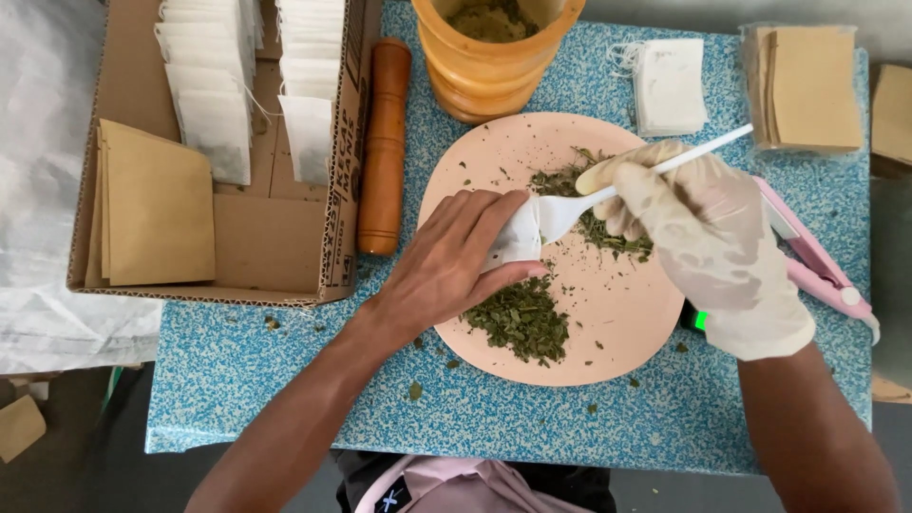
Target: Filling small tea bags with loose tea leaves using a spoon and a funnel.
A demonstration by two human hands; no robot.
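Bare left hand (446,271) pinches a small white bag (513,237) open over the pink plate (617,323). Left of it, a cardboard box (275,247) already holds rows of filled bags (214,90). Gloved right hand (703,237) grips a white fork (579,204), fingers closed round its handle, tines at the bag's mouth. Dried leaves (522,318) remain heaped on the plate, and empty bags (670,85) wait beyond.

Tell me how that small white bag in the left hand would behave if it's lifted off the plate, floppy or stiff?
The white bag looks thin and soft, pinched by the left hand, so it is probably floppy and light. With the spoon at its open mouth, it would likely spill dried leaves if tipped.
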